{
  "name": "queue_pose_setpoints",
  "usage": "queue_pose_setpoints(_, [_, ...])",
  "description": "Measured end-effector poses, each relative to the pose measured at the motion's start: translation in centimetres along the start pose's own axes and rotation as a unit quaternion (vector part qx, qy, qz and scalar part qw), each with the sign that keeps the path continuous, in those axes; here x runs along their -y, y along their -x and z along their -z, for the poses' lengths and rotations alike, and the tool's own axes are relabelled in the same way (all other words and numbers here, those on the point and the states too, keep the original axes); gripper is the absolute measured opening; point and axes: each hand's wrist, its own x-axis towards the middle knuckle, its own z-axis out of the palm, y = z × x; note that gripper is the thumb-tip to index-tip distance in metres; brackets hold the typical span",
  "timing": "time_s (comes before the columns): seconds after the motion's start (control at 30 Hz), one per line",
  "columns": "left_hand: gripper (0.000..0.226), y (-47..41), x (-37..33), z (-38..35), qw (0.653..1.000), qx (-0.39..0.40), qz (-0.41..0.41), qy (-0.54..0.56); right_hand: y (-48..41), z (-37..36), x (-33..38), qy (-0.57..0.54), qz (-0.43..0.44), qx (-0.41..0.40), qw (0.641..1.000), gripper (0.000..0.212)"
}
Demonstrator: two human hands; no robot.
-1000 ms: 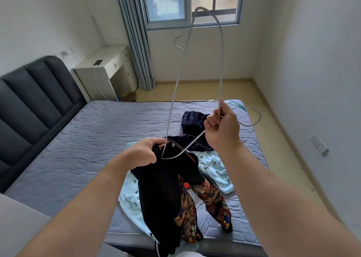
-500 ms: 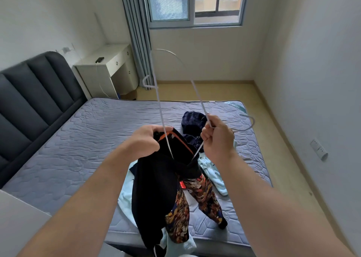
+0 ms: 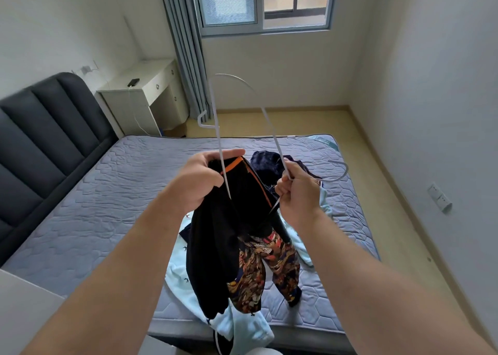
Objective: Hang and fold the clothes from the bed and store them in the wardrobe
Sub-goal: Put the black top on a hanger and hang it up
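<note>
My left hand (image 3: pixel 200 178) grips the collar of a black garment with orange trim (image 3: pixel 215 246), which hangs down over the bed (image 3: pixel 94 206). My right hand (image 3: pixel 299 193) pinches a thin white wire hanger (image 3: pixel 218 128) near its hook; the hanger's lower end reaches into the garment's neck opening. A patterned orange and dark garment (image 3: pixel 265 268) and a light blue one (image 3: pixel 177 271) lie under the black garment. A dark blue garment (image 3: pixel 265 160) lies farther back on the mattress.
A dark padded headboard (image 3: pixel 40 139) stands at the left. A white desk (image 3: pixel 145 95) with a phone (image 3: pixel 133 82) on it sits by grey curtains (image 3: pixel 183 44) under the window (image 3: pixel 265 1). Bare floor (image 3: pixel 377 166) runs along the right wall.
The hanger has swung down and leftward from high in front of the window, and its end has gone deeper into the black garment's neck. Both hands have kept their grips.
</note>
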Motion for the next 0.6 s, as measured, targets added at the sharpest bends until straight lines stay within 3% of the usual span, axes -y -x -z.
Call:
queue_pose_setpoints(0.23, [0.080, 0.0, -0.7, 0.0, 0.996, -0.001, -0.029, 0.078, -0.8, 0.2, -0.2, 0.112, 0.065, -0.049, 0.990, 0.045])
queue_pose_setpoints(0.37, [0.064, -0.7, -0.3, 0.2, 0.989, -0.139, -0.051, -0.002, -1.1, 0.5, 0.3, 0.185, 0.104, -0.089, 0.973, 0.045])
queue_pose_setpoints(0.6, [0.033, -2.0, 3.4, 2.0, 0.916, -0.328, -0.058, -0.225, -1.2, 0.1, 2.4, 0.347, 0.253, -0.061, 0.901, 0.046])
